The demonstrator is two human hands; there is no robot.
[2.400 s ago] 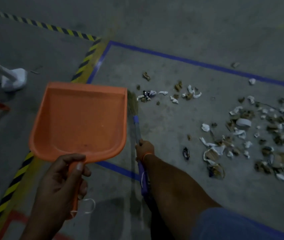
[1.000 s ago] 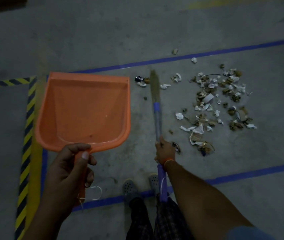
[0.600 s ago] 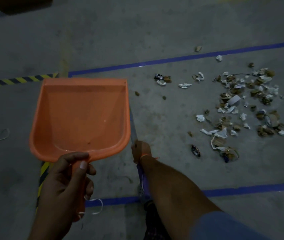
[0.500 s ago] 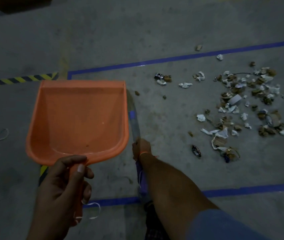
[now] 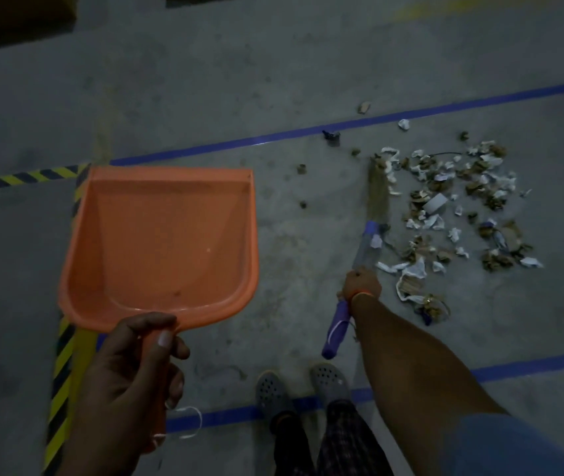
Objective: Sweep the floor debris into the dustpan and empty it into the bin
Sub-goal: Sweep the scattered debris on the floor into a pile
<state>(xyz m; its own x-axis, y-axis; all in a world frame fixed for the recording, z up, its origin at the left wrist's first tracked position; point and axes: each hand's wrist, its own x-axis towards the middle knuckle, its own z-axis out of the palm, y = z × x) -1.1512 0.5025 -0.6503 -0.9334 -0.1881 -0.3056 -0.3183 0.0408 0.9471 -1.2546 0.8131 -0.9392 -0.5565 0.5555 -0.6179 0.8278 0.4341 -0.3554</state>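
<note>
My left hand (image 5: 129, 369) grips the handle of an orange dustpan (image 5: 164, 242), held above the floor with its inside bare apart from a few specks. My right hand (image 5: 361, 283) holds a short broom (image 5: 373, 214) by its purple handle. The straw bristles lie on the concrete at the left edge of a debris pile (image 5: 452, 207) of white paper scraps and brown bits. A few loose crumbs (image 5: 303, 170) lie between dustpan and broom. No bin is in view.
Blue tape lines (image 5: 273, 139) mark a box on the grey concrete floor. Yellow-black hazard tape (image 5: 64, 355) runs under the dustpan on the left. My feet in grey clogs (image 5: 301, 383) stand on the near blue line. A dark wrapper (image 5: 330, 135) lies by the far line.
The broom has swung from beside the dustpan to the right, pushing scattered bits into the pile's left edge. The dustpan stays held in my left hand.
</note>
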